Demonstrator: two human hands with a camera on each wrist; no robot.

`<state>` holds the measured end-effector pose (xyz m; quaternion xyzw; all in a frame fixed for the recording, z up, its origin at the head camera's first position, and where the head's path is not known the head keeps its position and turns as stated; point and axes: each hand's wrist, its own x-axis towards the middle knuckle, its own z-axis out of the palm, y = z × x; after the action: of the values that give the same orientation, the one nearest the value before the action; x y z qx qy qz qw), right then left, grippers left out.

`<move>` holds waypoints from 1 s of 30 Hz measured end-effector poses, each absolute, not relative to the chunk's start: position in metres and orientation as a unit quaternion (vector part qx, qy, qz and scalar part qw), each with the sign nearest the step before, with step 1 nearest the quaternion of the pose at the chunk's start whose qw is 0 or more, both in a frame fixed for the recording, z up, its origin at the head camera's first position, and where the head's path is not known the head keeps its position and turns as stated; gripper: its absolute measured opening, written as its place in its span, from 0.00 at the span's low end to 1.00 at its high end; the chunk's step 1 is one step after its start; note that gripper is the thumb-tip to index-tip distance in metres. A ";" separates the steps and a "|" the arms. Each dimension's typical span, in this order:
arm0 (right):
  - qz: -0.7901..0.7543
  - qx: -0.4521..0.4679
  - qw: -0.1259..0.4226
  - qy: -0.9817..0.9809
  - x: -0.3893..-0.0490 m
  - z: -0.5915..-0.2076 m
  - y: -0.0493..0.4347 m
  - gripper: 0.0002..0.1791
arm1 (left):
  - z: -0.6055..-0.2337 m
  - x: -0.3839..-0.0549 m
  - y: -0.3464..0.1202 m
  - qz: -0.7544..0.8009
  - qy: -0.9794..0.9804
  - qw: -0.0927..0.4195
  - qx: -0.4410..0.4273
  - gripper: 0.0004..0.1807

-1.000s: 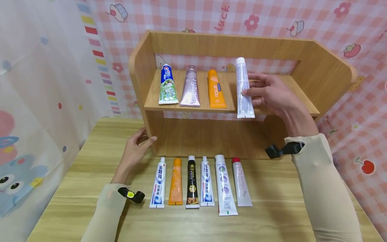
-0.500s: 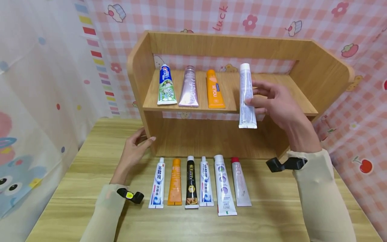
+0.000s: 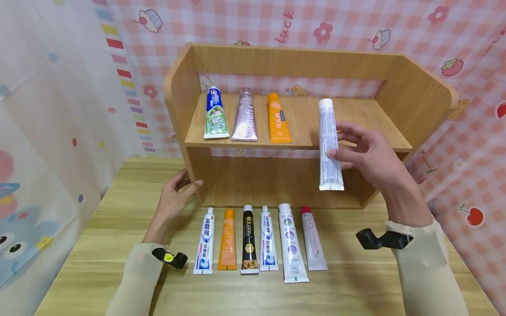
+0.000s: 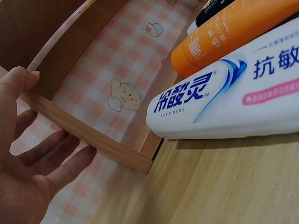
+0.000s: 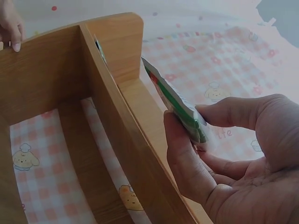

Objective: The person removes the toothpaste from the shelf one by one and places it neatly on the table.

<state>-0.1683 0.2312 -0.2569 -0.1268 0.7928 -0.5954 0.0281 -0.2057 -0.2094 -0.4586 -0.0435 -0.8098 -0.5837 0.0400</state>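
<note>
My right hand (image 3: 369, 156) pinches a white toothpaste tube (image 3: 328, 131) between thumb and fingers, its white cap up and small print facing me. This tube is in front of the right half of the wooden shelf (image 3: 300, 60), overlapping the upper board's front edge. In the right wrist view, its edge shows green and red. My left hand (image 3: 174, 197) holds the shelf's left side panel low down, the thumb at its front edge and the fingers on the outer face. On the upper board lie a blue-green tube (image 3: 216, 114), a lilac tube (image 3: 245, 116) and an orange tube (image 3: 279, 118).
Before the shelf, several tubes lie in a row on the wooden table (image 3: 356, 281): a white one (image 3: 204, 241), an orange one (image 3: 227, 241), a black one (image 3: 249, 241), more white ones and a red-capped one (image 3: 314, 241). A checked cloth (image 3: 245, 22) hangs behind.
My right hand has lowered the white tube and moved it slightly right and toward me, away from the upper board. My left hand stays at the side panel.
</note>
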 end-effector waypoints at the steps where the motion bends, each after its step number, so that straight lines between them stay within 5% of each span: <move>1: -0.603 -0.132 0.032 0.786 -0.166 -0.259 0.233 0.32 | -0.458 -0.205 -0.209 -0.585 -0.809 0.040 -0.043 0.35; 13: -0.632 -0.189 0.027 0.751 -0.149 -0.277 0.242 0.31 | -0.456 -0.206 -0.204 -0.583 -0.808 0.074 -0.043 0.33; 30: -0.673 -0.248 0.076 0.693 -0.133 -0.328 0.258 0.34 | -0.459 -0.206 -0.206 -0.579 -0.812 0.059 -0.046 0.35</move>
<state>-0.1330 0.2580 -0.3285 -0.2479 0.6931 -0.6726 0.0763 -0.2062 -0.2061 -0.4586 -0.0458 -0.8120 -0.5788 0.0594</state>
